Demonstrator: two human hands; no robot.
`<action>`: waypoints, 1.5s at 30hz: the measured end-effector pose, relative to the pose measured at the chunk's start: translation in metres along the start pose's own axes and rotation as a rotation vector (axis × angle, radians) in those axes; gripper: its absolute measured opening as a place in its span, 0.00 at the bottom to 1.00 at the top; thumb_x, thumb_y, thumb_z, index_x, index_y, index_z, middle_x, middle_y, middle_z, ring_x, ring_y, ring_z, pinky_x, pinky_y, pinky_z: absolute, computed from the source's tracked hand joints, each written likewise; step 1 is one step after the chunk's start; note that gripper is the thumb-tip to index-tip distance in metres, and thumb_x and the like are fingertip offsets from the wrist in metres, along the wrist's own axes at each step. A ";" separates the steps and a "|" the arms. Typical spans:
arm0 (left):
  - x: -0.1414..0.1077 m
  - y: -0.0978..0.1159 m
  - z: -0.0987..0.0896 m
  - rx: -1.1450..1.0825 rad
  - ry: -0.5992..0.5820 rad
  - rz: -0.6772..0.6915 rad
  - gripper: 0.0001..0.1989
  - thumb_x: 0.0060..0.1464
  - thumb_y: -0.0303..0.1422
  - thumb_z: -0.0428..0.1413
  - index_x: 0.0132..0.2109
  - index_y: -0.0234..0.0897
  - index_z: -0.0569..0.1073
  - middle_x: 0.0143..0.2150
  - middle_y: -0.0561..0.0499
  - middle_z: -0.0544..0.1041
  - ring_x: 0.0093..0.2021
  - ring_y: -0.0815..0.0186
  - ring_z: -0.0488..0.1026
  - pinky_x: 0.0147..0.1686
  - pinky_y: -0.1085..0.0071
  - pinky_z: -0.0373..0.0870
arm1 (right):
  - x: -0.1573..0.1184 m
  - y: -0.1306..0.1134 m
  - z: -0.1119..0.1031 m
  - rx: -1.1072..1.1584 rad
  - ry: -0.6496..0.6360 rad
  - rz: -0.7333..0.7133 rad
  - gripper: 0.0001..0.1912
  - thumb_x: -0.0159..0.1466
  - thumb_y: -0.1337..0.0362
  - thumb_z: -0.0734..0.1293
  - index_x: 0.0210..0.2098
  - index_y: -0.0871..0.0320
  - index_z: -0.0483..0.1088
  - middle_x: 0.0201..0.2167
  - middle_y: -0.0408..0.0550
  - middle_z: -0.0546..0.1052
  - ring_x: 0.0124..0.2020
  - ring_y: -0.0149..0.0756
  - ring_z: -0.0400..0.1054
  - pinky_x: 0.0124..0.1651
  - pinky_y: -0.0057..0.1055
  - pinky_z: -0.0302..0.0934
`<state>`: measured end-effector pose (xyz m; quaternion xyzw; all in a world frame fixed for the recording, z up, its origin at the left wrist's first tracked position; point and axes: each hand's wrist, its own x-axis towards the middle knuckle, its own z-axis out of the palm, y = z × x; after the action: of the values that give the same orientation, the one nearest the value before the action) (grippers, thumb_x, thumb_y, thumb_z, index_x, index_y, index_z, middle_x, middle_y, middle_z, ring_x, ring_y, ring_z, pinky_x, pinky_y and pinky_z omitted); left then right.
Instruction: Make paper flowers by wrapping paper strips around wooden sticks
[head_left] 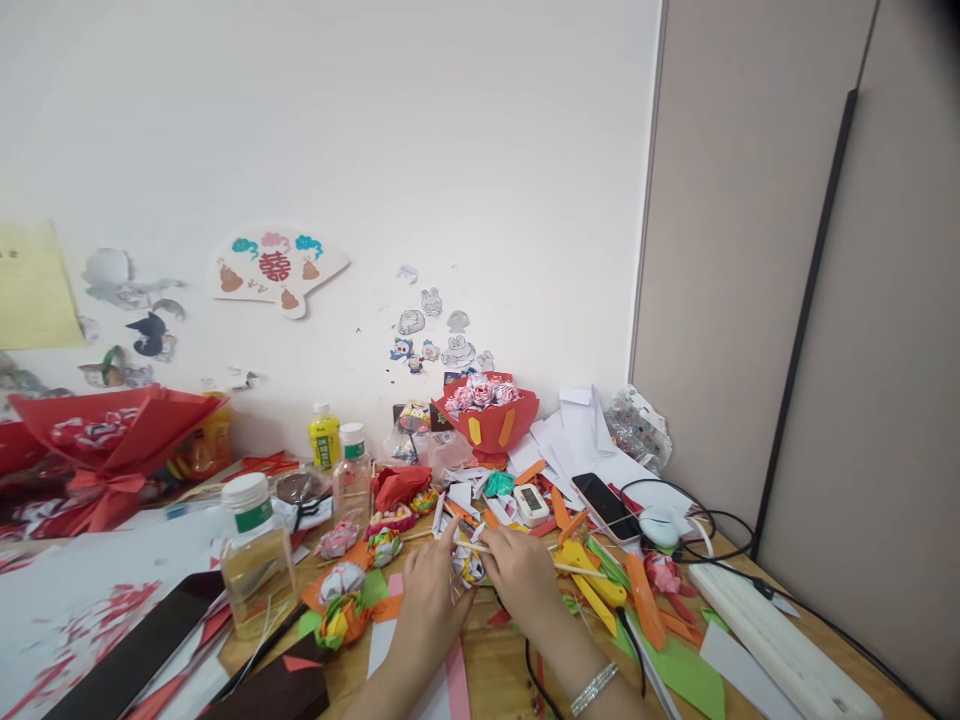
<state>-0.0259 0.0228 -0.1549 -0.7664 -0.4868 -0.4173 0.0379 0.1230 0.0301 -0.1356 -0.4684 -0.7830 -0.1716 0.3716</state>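
Observation:
Near the table's front middle, my left hand is closed on the left side of a small crumpled paper flower in white, yellow and dark tones. My right hand is bent over the other side, its fingers closed on a thin wooden stick. This stick lies across the top of the flower; a pale stick end also shows right of my right hand, and I cannot tell if it is the same one. My fingertips hide part of the flower. A yellow tool, perhaps a glue gun, lies to the right.
Crumpled paper flowers and a clear bottle stand left. Behind are a red paper bouquet, a white timer and a phone. A white power strip with black cables lies right. Coloured paper scraps cover the wooden table.

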 end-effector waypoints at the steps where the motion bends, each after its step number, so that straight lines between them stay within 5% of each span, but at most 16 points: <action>1: 0.000 0.000 0.000 0.000 0.002 0.000 0.36 0.43 0.24 0.50 0.61 0.37 0.52 0.41 0.46 0.72 0.42 0.56 0.67 0.44 0.59 0.60 | 0.000 0.000 0.000 0.010 0.005 0.011 0.05 0.58 0.72 0.63 0.33 0.57 0.68 0.27 0.41 0.73 0.28 0.33 0.67 0.28 0.28 0.50; 45: 0.000 0.005 -0.003 -0.005 -0.033 -0.017 0.37 0.43 0.24 0.50 0.61 0.38 0.51 0.41 0.45 0.71 0.43 0.55 0.66 0.44 0.57 0.60 | -0.002 0.001 0.003 -0.053 -0.004 -0.029 0.05 0.58 0.71 0.62 0.28 0.58 0.67 0.24 0.42 0.72 0.26 0.33 0.66 0.27 0.28 0.49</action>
<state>-0.0240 0.0190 -0.1511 -0.7690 -0.4929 -0.4063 0.0243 0.1232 0.0319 -0.1390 -0.4671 -0.7856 -0.1968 0.3548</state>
